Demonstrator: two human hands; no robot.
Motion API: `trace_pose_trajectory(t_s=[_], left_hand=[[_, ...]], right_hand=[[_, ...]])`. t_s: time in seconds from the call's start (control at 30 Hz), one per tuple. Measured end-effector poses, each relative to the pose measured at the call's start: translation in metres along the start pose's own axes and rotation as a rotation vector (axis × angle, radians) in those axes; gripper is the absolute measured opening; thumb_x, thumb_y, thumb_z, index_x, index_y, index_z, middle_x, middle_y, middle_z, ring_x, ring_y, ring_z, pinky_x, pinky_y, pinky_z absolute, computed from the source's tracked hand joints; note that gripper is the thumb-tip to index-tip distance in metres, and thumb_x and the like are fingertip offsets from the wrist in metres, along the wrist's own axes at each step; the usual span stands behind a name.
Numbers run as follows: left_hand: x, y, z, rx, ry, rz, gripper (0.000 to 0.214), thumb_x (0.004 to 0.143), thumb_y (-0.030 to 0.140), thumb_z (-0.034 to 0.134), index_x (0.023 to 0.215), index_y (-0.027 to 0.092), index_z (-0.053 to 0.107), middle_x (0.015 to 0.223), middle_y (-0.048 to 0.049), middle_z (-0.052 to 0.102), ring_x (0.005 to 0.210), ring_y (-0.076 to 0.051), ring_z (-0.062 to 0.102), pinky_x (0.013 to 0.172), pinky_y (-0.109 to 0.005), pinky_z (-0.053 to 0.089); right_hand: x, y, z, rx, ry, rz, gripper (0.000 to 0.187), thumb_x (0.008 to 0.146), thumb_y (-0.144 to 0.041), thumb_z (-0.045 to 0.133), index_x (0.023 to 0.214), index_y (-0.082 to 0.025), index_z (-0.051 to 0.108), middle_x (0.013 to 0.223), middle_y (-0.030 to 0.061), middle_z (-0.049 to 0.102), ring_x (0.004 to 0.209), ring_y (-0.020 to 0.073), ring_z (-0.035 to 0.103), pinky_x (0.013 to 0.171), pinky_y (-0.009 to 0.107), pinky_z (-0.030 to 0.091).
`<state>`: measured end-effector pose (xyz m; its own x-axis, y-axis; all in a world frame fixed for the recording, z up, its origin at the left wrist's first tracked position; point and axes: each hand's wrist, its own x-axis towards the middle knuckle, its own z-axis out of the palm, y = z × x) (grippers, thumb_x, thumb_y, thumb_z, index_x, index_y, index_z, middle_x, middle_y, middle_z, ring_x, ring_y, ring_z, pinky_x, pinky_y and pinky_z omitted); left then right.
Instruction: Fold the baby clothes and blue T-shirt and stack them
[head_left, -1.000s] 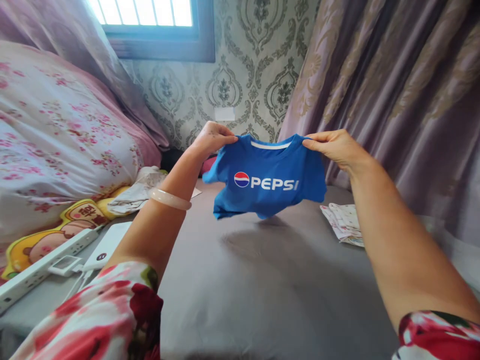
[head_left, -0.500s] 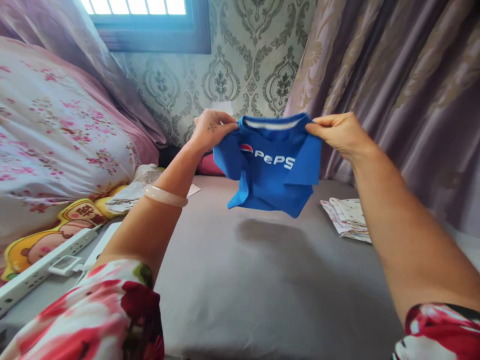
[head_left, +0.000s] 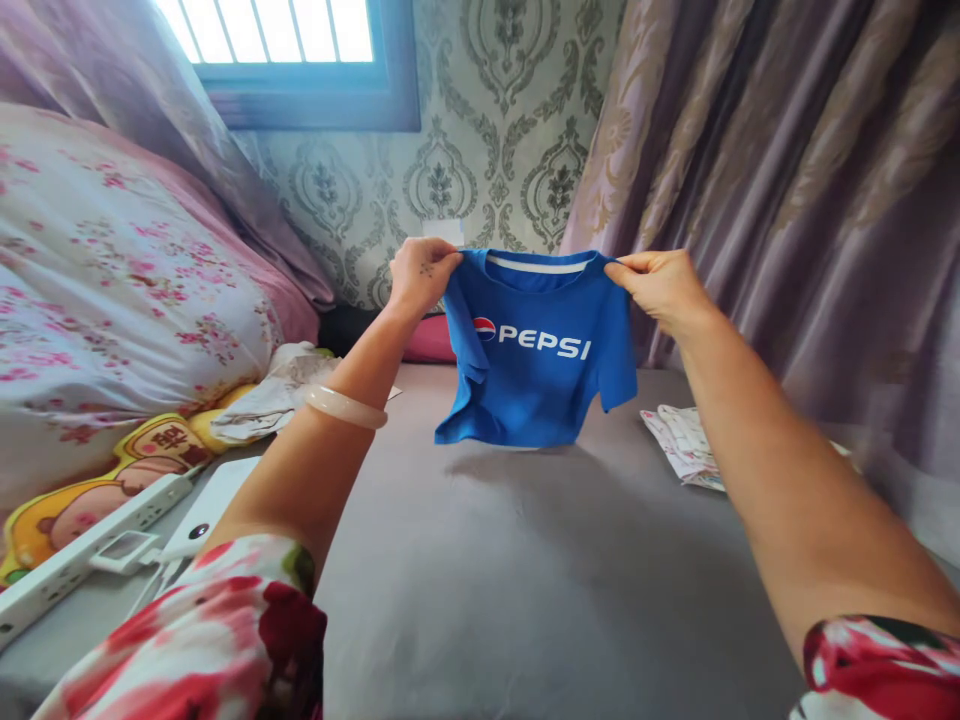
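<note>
A small blue T-shirt (head_left: pixel 536 395) with a white "PEPSI" print hangs upright between my two hands, front side facing me. My left hand (head_left: pixel 425 272) pinches the shoulder at the left of the collar, and my right hand (head_left: pixel 660 285) pinches the opposite shoulder. Both sleeves droop, and the lower hem curls at its left corner. The hem hangs just above the grey bed sheet (head_left: pixel 525 600), on which a shadow falls.
Folded patterned cloths (head_left: pixel 679 440) lie at the right, partly behind my forearm. Left are a white power strip (head_left: pixel 90 545) with a plug, a white device (head_left: pixel 206 510), a yellow cartoon cushion (head_left: pixel 75 510), a crumpled pale cloth (head_left: pixel 274 390) and floral bedding (head_left: pixel 135 290).
The T-shirt has swung down and opened out, so its body hangs straighter and the whole print shows. My hands sit slightly lower in view, still pinching the shoulders.
</note>
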<state>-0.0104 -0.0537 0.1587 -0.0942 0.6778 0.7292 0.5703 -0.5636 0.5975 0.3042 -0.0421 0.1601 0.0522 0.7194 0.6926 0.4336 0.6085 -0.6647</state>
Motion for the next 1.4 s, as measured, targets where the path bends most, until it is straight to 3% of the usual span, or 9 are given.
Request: trace_pose_trajectory(t_s=[0.17, 0.3, 0.43, 0.53, 0.7, 0.83, 0.97, 1.13, 1.4], left_hand=[[-0.005, 0.0, 0.015, 0.089, 0.141, -0.019, 0.005, 0.082, 0.023, 0.055, 0.084, 0.022, 0.06, 0.088, -0.0044, 0.066, 0.101, -0.024, 0.058, 0.09, -0.037, 0.044], [-0.017, 0.007, 0.023, 0.038, 0.171, -0.002, 0.011, 0.091, 0.03, 0.05, 0.096, 0.024, 0.057, 0.1, -0.0072, 0.064, 0.11, -0.026, 0.056, 0.094, -0.041, 0.043], [-0.032, 0.023, 0.021, 0.028, 0.271, 0.045, 0.015, 0.096, 0.035, 0.045, 0.098, 0.024, 0.054, 0.102, -0.007, 0.061, 0.115, -0.026, 0.052, 0.097, -0.04, 0.042], [-0.046, 0.036, 0.011, 0.039, 0.296, 0.06, 0.015, 0.098, 0.035, 0.044, 0.098, 0.024, 0.053, 0.106, -0.0068, 0.056, 0.12, -0.026, 0.046, 0.099, -0.04, 0.038], [-0.073, 0.058, -0.02, 0.058, 0.218, 0.109, 0.016, 0.097, 0.04, 0.046, 0.103, 0.027, 0.053, 0.11, -0.0063, 0.049, 0.125, -0.025, 0.035, 0.103, -0.04, 0.033], [-0.082, 0.077, -0.05, 0.303, 0.28, 0.286, 0.019, 0.1, 0.037, 0.039, 0.098, 0.027, 0.055, 0.11, -0.0076, 0.046, 0.114, -0.023, 0.042, 0.099, -0.038, 0.037], [-0.073, 0.084, -0.072, 0.492, 0.304, 0.482, 0.016, 0.101, 0.027, 0.039, 0.1, 0.022, 0.054, 0.108, -0.0068, 0.043, 0.107, -0.021, 0.046, 0.098, -0.038, 0.039], [-0.066, 0.053, -0.067, 0.458, 0.116, 0.445, 0.014, 0.099, 0.027, 0.042, 0.101, 0.025, 0.056, 0.109, -0.0087, 0.048, 0.112, -0.024, 0.045, 0.1, -0.042, 0.037], [-0.113, -0.058, 0.009, 0.418, -0.187, 0.156, 0.018, 0.096, 0.027, 0.042, 0.097, 0.02, 0.059, 0.11, -0.0116, 0.056, 0.109, -0.028, 0.049, 0.098, -0.043, 0.038]], right_hand=[[-0.003, -0.002, 0.01, -0.353, 0.093, -0.067, 0.028, 0.087, -0.041, 0.057, 0.069, -0.021, 0.065, 0.062, 0.0029, 0.062, 0.077, 0.025, 0.065, 0.069, 0.034, 0.049], [-0.013, -0.011, 0.015, -0.519, 0.142, -0.157, 0.03, 0.095, -0.038, 0.042, 0.085, -0.021, 0.064, 0.087, 0.0106, 0.066, 0.095, 0.0279, 0.061, 0.082, 0.039, 0.047], [-0.031, -0.024, 0.013, -0.546, 0.124, -0.233, 0.035, 0.101, -0.039, 0.031, 0.104, -0.02, 0.061, 0.108, 0.0132, 0.06, 0.106, 0.0284, 0.058, 0.085, 0.041, 0.046], [-0.049, -0.039, 0.006, -0.597, 0.14, -0.264, 0.035, 0.102, -0.036, 0.03, 0.111, -0.019, 0.059, 0.115, 0.0139, 0.058, 0.108, 0.0286, 0.057, 0.084, 0.04, 0.045], [-0.075, -0.066, -0.009, -0.844, 0.174, -0.311, 0.034, 0.101, -0.03, 0.037, 0.112, -0.012, 0.064, 0.117, 0.0176, 0.061, 0.108, 0.0277, 0.059, 0.086, 0.037, 0.043], [-0.083, -0.089, -0.026, -0.942, 0.171, -0.383, 0.035, 0.1, -0.03, 0.04, 0.113, -0.011, 0.066, 0.116, 0.0182, 0.065, 0.109, 0.0268, 0.06, 0.088, 0.037, 0.045], [-0.076, -0.105, -0.038, -0.937, 0.159, -0.453, 0.037, 0.099, -0.036, 0.042, 0.114, -0.015, 0.068, 0.113, 0.0162, 0.068, 0.111, 0.026, 0.061, 0.09, 0.039, 0.046], [-0.065, -0.085, -0.023, -0.872, 0.011, -0.375, 0.032, 0.096, -0.033, 0.049, 0.107, -0.013, 0.072, 0.108, 0.0169, 0.071, 0.106, 0.027, 0.064, 0.091, 0.041, 0.045], [-0.102, 0.033, 0.036, -0.776, -0.261, -0.117, 0.026, 0.093, -0.033, 0.05, 0.097, -0.02, 0.072, 0.105, 0.0121, 0.068, 0.102, 0.0296, 0.061, 0.085, 0.041, 0.046]])
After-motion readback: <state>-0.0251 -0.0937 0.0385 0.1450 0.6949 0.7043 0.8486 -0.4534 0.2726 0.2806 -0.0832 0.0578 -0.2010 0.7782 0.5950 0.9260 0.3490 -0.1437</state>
